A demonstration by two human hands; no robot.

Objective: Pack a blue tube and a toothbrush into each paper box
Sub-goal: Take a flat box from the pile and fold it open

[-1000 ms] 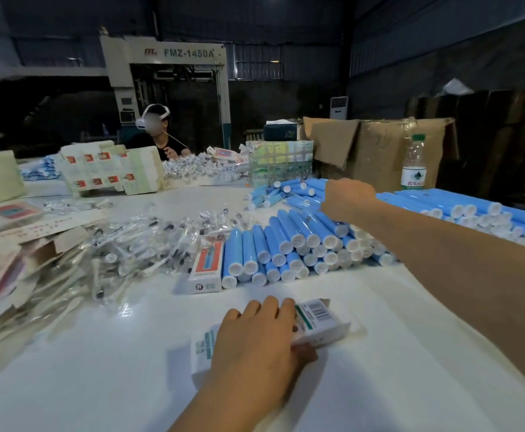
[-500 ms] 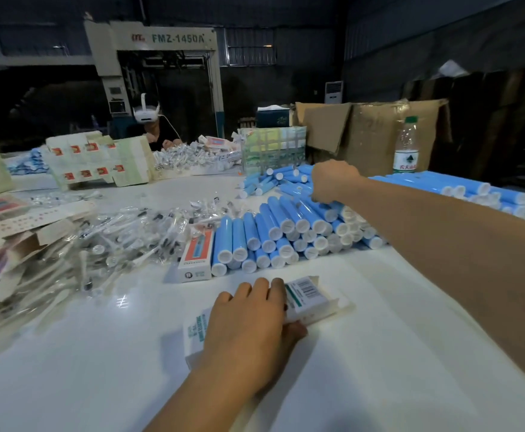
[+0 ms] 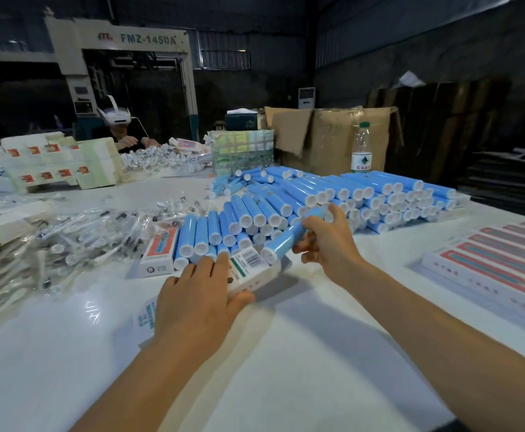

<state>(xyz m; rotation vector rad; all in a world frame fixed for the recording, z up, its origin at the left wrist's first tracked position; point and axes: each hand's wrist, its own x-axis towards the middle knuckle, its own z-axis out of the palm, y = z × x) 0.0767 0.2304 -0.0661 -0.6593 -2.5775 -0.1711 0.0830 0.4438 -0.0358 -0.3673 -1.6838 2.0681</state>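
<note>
A blue tube (image 3: 286, 237) with a white cap, tilted cap-down, is held just above the open end of a white paper box (image 3: 248, 269) lying on the table. Stacked blue tubes (image 3: 364, 194) lie behind; wrapped toothbrushes (image 3: 68, 241) are heaped at left.

The left hand (image 3: 197, 302) hides most of the paper box (image 3: 250, 269).
</note>
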